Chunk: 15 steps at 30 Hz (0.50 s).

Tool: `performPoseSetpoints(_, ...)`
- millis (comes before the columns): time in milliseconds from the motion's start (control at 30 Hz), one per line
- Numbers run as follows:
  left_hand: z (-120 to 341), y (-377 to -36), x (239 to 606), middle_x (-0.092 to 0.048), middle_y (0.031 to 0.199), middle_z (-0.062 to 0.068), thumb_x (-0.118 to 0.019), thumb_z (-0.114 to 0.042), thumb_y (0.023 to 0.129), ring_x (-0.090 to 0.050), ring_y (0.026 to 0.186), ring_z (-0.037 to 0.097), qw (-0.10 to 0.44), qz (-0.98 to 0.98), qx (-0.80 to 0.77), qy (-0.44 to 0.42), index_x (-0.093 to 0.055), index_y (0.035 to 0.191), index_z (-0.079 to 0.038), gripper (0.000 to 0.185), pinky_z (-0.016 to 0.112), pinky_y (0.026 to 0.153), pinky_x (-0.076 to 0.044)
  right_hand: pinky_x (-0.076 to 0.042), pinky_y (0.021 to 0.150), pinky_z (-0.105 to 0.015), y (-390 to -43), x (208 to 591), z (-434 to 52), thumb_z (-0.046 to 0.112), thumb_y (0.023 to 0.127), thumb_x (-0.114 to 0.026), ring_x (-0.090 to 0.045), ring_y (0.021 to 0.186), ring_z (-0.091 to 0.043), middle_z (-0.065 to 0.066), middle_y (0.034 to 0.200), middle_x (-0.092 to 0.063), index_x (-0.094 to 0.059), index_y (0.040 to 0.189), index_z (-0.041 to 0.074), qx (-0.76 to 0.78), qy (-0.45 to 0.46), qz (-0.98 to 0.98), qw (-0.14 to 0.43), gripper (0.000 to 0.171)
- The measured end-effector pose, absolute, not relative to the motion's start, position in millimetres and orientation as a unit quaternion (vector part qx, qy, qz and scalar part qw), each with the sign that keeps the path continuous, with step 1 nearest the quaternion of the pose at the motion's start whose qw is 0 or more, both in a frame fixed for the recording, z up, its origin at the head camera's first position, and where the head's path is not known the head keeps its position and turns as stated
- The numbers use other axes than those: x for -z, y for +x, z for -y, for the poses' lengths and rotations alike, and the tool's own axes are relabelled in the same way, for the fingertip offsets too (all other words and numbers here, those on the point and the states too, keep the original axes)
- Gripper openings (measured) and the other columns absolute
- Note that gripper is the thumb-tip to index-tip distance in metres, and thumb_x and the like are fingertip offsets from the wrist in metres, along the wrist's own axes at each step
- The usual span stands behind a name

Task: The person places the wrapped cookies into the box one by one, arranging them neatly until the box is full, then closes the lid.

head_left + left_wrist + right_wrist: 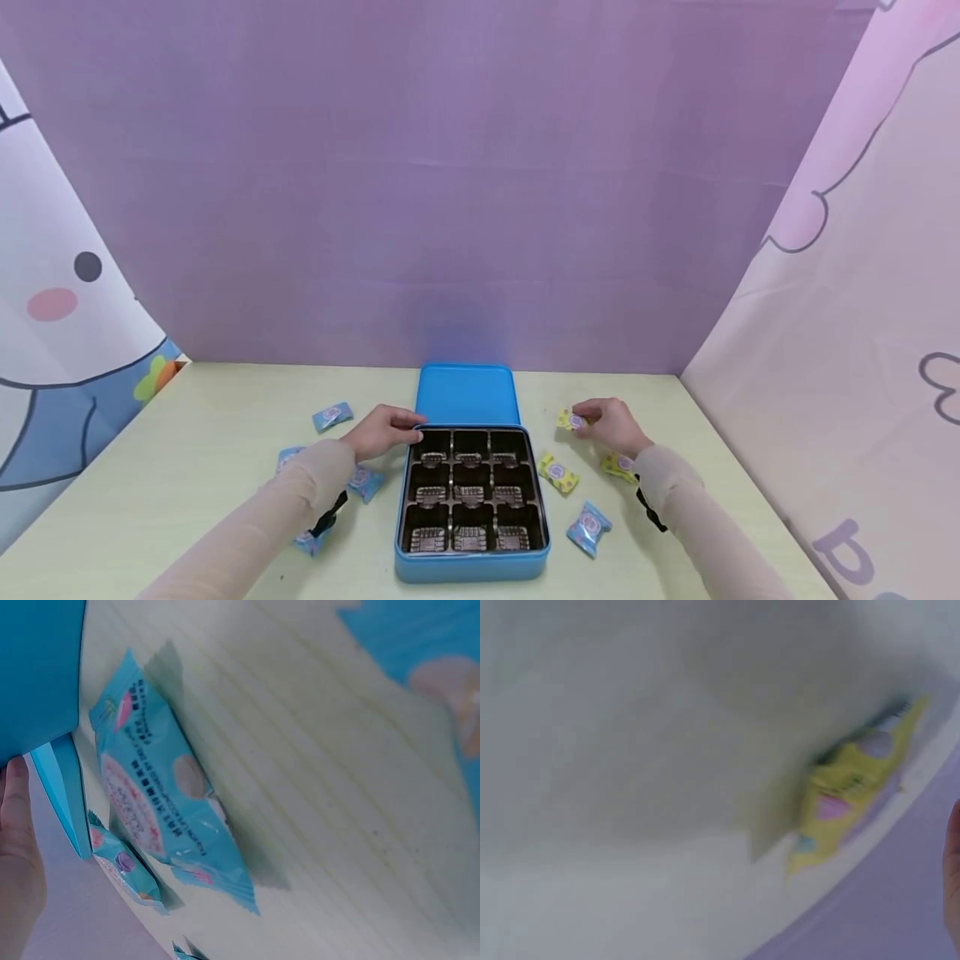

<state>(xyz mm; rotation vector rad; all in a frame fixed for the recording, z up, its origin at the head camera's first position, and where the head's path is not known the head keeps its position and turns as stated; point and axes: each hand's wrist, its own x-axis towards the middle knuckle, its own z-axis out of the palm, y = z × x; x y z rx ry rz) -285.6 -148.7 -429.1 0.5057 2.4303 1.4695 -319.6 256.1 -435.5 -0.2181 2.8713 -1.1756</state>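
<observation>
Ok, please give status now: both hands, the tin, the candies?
Left hand rests on blue tin rim, far-left corner. Right hand pinches yellow candy. Tray compartments empty. Nothing in the way.

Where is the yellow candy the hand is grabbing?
In the head view, the yellow candy lies right of the blue tin's lid, under the right hand's fingers.

The blue tin (pixel 472 560) with its nine-cell brown tray sits low in the centre of the frame, its lid (pixel 467 394) lying flat just behind it, so both block the middle of the table (pixel 225 417). Blue candy packets (pixel 332 415) crowd the strip left of the tin, and yellow packets (pixel 558 473) plus one blue packet (pixel 589 527) dot the strip to its right. Bare tabletop lies open at the far left and lower left edge, while cloth walls close the back and both sides.
</observation>
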Motion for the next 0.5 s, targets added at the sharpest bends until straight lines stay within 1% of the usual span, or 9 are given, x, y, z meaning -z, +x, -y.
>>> performPoseSetpoints(133, 149, -285, 429, -0.058, 0.121, 0.020, -0.060, -0.018, 0.090, -0.058, 0.108, 0.032, 0.125, -0.836, -0.506, 0.174, -0.055, 0.124, 0.003, 0.041, 0.043, 0.091, -0.049, -0.050, 0.089, -0.039, -319, 426, -252, 0.011, 0.074, -0.075, -0.060, 0.103, -0.024, -0.008, 0.111, -0.065, -0.064, 0.113, 0.007, 0.391, -0.082, -0.917, 0.021, 0.040)
performPoseSetpoints(233, 150, -287, 428, -0.058, 0.121, 0.020, -0.060, -0.018, 0.090, -0.058, 0.108, 0.031, 0.122, -0.837, -0.503, 0.176, -0.056, 0.124, 0.002, 0.040, 0.044, 0.091, -0.049, -0.049, 0.090, -0.040, -317, 421, -249, 0.009, 0.074, -0.075, -0.059, 0.103, -0.024, -0.008, 0.110, -0.065, -0.064, 0.113, 0.008, 0.402, -0.079, -0.912, 0.027, 0.040)
performPoseSetpoints(367, 151, -289, 428, -0.058, 0.120, 0.020, -0.060, -0.018, 0.090, -0.058, 0.107, 0.031, 0.119, -0.839, -0.499, 0.181, -0.056, 0.123, 0.002, 0.039, 0.043, 0.091, -0.049, -0.051, 0.089, -0.039, -315, 416, -246, 0.009, 0.074, -0.075, -0.060, 0.103, -0.024, -0.007, 0.110, -0.065, -0.065, 0.113, 0.007, 0.410, -0.080, -0.908, 0.035, 0.040)
performPoseSetpoints(500, 151, -290, 428, -0.058, 0.120, 0.019, -0.060, -0.017, 0.090, -0.058, 0.108, 0.031, 0.120, -0.840, -0.498, 0.179, -0.056, 0.123, 0.002, 0.039, 0.043, 0.091, -0.049, -0.052, 0.086, -0.038, -313, 411, -245, 0.012, 0.073, -0.076, -0.060, 0.103, -0.025, -0.008, 0.111, -0.065, -0.065, 0.113, 0.008, 0.413, -0.093, -0.905, 0.039, 0.041)
